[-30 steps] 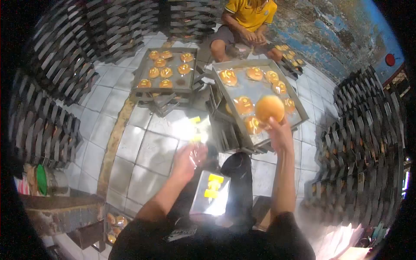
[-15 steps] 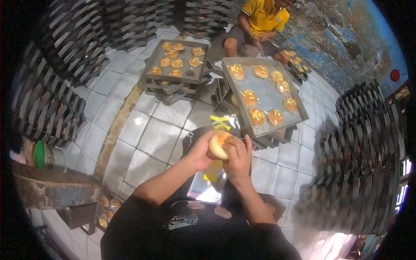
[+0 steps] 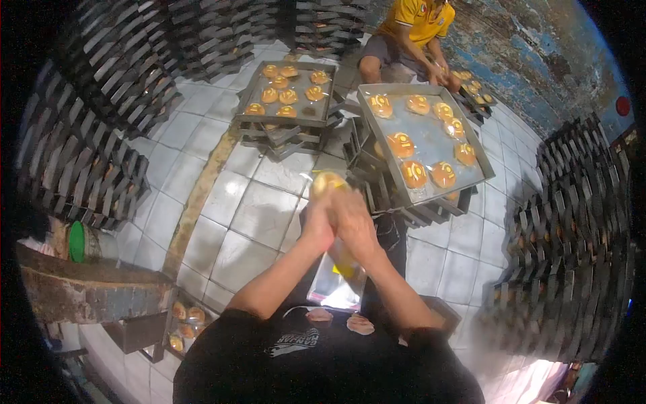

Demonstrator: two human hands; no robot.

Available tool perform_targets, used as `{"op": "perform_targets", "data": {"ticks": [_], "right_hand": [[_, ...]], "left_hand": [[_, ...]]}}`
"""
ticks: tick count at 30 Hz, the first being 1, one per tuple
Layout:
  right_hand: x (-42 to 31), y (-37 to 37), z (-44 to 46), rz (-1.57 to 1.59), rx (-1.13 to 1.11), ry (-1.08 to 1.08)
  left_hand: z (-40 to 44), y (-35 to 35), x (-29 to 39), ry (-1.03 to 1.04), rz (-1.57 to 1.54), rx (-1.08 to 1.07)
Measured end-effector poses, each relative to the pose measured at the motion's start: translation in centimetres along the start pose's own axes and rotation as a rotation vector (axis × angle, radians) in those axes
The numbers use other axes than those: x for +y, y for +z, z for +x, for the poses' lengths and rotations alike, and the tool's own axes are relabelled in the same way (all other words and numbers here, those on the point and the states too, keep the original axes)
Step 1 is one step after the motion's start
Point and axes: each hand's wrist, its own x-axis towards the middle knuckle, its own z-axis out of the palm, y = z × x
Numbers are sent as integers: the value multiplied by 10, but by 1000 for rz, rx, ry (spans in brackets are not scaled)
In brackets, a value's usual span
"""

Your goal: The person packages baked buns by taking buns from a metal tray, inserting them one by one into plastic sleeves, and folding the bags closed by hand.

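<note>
So the bun (image 3: 328, 182) is up in front of the lap (image 3: 396, 259), just past the knuckles, with the left hand (image 3: 320, 223) grasping it and the right hand (image 3: 354, 221) pressed against the left, but it's so blurry I can't tell if the right fingers are gripping or loose. There's a shiny plastic wrapper (image 3: 328, 285) just below the hands, and a metal tray (image 3: 429, 139) of wrapped buns (image 3: 414, 174) sits ahead to the right, near a person in a yellow shirt (image 3: 417, 25).
</note>
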Motion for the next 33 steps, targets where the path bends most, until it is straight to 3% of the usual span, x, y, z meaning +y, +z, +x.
{"op": "perform_targets", "data": {"ticks": [1,2,3,5,8,11,16,17,19,21,23,24,25,26,30,33], "right_hand": [[0,-6,7,-47,-77,38],[-2,-14,13,7,114,-101],[-10,-28,15,8,110,-110],[-20,-46,5,165,124,-179],[-25,-32,-10,405,-25,-45],[-33,-28,-27,598,-135,94],[-47,-52,-47,1038,-320,318],[-42,-50,-34,546,79,275],[-36,-46,-26,92,377,-11],[-35,-42,-30,112,313,-41],[-25,-41,-29,113,257,-77],[-12,-37,-22,261,186,203],[0,-32,-18,412,102,476],[10,-24,-16,349,226,420],[-2,-38,-1,220,136,387],[-24,-57,-1,309,243,220]], "left_hand": [[2,4,-15,150,124,81],[7,3,-21,146,154,148],[9,4,-16,154,149,151],[6,8,0,-49,-159,150],[-2,17,20,-174,-233,56],[34,-27,9,-225,-185,27],[9,-39,45,-26,-91,124],[-9,-33,40,-24,-98,122],[-38,-20,31,-346,-10,-49],[-43,-25,27,-402,38,-40],[-21,-36,33,140,744,62],[-14,-42,39,-112,495,-108],[-18,-30,39,-164,439,-125],[-17,-27,31,-29,580,-62],[-6,-32,26,384,949,60],[-10,-23,27,399,881,65]]}}
